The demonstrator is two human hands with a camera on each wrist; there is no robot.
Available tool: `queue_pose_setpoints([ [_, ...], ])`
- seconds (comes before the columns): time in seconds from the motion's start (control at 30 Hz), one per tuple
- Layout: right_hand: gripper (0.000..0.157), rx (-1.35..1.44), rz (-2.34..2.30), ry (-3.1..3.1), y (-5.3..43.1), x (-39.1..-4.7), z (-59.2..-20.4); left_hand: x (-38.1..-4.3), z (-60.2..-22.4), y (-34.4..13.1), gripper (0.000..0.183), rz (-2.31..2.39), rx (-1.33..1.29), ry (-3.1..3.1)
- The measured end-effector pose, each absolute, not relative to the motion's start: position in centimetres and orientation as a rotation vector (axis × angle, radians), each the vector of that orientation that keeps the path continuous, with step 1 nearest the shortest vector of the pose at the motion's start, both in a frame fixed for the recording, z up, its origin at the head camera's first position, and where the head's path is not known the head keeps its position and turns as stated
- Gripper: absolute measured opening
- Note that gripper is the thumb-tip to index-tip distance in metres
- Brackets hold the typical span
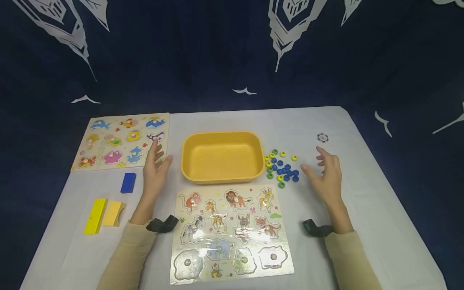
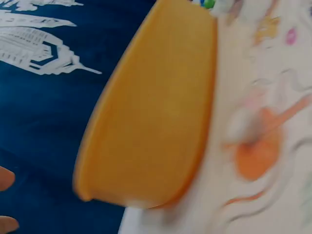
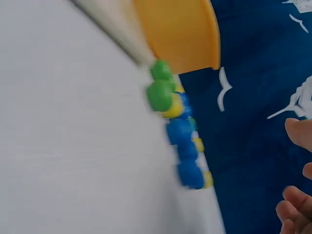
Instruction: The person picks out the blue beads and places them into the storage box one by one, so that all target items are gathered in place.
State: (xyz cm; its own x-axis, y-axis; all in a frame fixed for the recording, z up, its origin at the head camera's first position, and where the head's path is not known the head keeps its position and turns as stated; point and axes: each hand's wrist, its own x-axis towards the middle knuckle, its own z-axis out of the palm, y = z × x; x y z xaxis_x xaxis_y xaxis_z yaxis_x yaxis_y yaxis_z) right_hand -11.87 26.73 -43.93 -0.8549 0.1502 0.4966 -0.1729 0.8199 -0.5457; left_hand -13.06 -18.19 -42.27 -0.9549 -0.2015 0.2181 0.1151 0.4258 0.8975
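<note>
My left hand point(image 1: 154, 173) is held with loose fingers between the sea-animal puzzle board point(image 1: 121, 145) and the yellow tray point(image 1: 222, 177). It grips nothing, and its fingertips overlap the puzzle's right edge in the head view; contact cannot be told. To the right, my right hand point(image 1: 326, 177) hovers with relaxed, spread fingers beside blue, yellow and green beads point(image 1: 286, 172), holding nothing. The left wrist view shows the tray point(image 2: 151, 112) blurred, with two fingertips point(image 2: 6, 178) at the edge. Beads point(image 3: 180, 131) and right-hand fingers point(image 3: 297, 131) appear in the right wrist view.
An animal puzzle board point(image 1: 232, 233) with knobbed pieces lies in front of the tray. At left are a blue block point(image 1: 128, 183), a yellow block point(image 1: 96, 216) and a notched pale-yellow block point(image 1: 114, 214). A small round patterned disc point(image 1: 322, 137) lies at the back right.
</note>
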Motion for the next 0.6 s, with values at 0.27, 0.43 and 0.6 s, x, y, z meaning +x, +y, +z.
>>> queue_pose_setpoints([
  [0.27, 0.066, -0.069, 0.974, -2.562, 26.5, -10.7, -46.8, -12.9, -44.4, -17.1, 0.056, -1.693, 0.005, -2.317],
  [0.43, 0.063, -0.102, 0.924, -2.629, 26.5, -10.7, -47.6, -13.0, -45.5, -16.7, 0.054, -1.750, 0.019, -2.346],
  [0.6, 0.053, -0.118, 0.847, -2.701, 26.4, -10.6, -48.1, -13.0, -46.1, -16.4, 0.048, -1.813, -0.002, -2.360],
])
